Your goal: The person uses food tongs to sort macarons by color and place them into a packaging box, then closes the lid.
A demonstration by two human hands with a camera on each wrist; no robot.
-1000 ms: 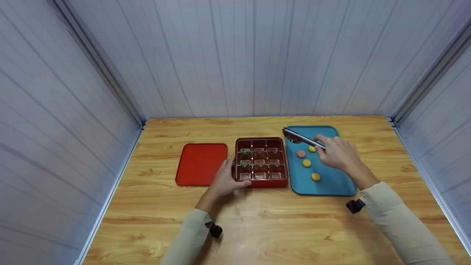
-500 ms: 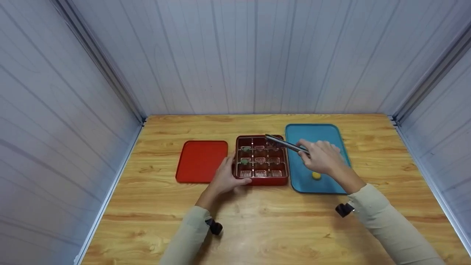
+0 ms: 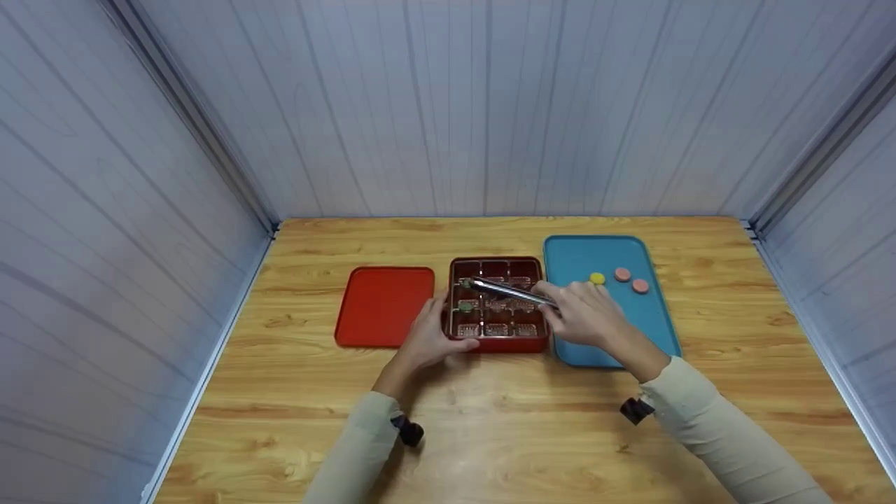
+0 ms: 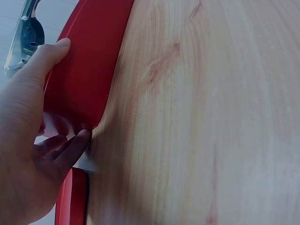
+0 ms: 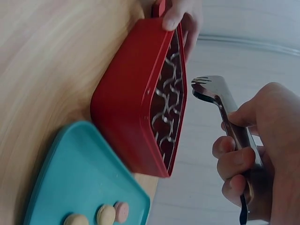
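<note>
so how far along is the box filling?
Done: lid off beside the red compartment box, and two green pieces sit in its left-hand cells. In hand: right hand holds metal tongs over the box, left hand steadies its corner. Left: most cells look empty; a yellow piece and two pink pieces wait on the blue tray.

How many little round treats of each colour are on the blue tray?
Seen from the head view on the blue tray:
yellow treats: 1
pink treats: 2
Total: 3
The right hand covers part of the tray, so it may hide more.
</note>
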